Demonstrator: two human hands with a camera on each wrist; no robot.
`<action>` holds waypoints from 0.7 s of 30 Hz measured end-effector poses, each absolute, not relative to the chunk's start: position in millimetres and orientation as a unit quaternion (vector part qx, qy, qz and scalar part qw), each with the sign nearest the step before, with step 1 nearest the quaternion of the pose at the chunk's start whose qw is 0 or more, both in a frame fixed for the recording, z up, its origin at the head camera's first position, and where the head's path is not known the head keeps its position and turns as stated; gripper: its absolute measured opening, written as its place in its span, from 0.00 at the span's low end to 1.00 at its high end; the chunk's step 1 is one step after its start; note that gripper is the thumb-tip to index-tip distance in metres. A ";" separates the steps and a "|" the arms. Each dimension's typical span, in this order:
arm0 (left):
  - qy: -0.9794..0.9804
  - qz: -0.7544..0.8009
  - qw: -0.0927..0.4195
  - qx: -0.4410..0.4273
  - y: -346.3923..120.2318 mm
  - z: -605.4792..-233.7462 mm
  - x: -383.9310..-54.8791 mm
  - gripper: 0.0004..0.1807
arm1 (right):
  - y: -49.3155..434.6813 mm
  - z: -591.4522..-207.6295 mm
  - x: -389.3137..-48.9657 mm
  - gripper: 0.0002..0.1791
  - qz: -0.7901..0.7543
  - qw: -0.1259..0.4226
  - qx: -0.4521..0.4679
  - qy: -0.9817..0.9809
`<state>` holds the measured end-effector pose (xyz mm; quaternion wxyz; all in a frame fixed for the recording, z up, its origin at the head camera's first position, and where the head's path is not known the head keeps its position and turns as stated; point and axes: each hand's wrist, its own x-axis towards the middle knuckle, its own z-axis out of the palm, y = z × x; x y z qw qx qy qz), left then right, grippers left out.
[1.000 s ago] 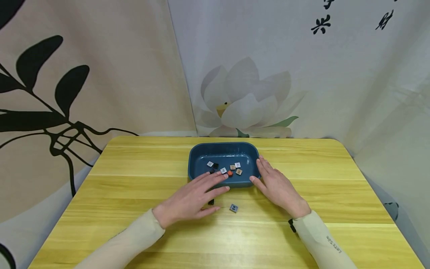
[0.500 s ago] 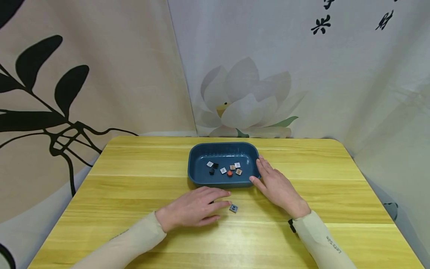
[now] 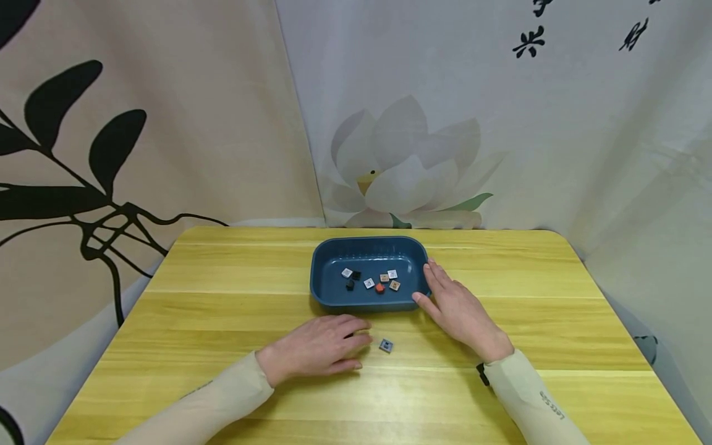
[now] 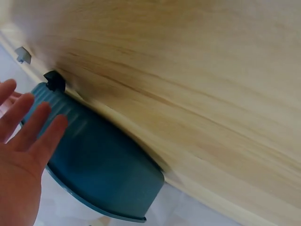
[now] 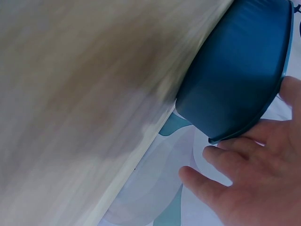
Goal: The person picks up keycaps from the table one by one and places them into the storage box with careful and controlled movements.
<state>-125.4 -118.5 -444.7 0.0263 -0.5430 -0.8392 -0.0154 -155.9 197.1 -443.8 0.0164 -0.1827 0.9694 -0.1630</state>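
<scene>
My left hand (image 3: pixel 322 346) is low over the table before the blue tray (image 3: pixel 369 307), its fingers loosely bent. A small black keycap-like piece (image 4: pixel 55 81) lies on the wood by its fingers, mostly hidden under them in the head view. Just right of the fingertips is a grey square keycap-like piece (image 3: pixel 386 345) with a dark centre. My right hand (image 3: pixel 464 312) rests on the tray's right end, thumb at the front corner and the other fingers straight along the rim. Inside the tray lie several small white, black, tan and red pieces (image 3: pixel 380 288).
The wooden table (image 3: pixel 534 395) has rounded back corners. Behind it hangs a pale curtain (image 3: pixel 222 123) with a printed flower, dark leaves and characters. The tray stands near the table's back edge.
My left hand has drawn back from over the tray's front rim to the table in front, its fingers now bent over the black piece. The right hand and tray have stayed in place.
</scene>
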 end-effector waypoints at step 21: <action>-0.857 0.030 0.027 -0.514 -125.8 -450.4 -126.0 0.14 | 197.6 -443.8 -155.7 0.46 -0.166 0.021 -0.181 0.969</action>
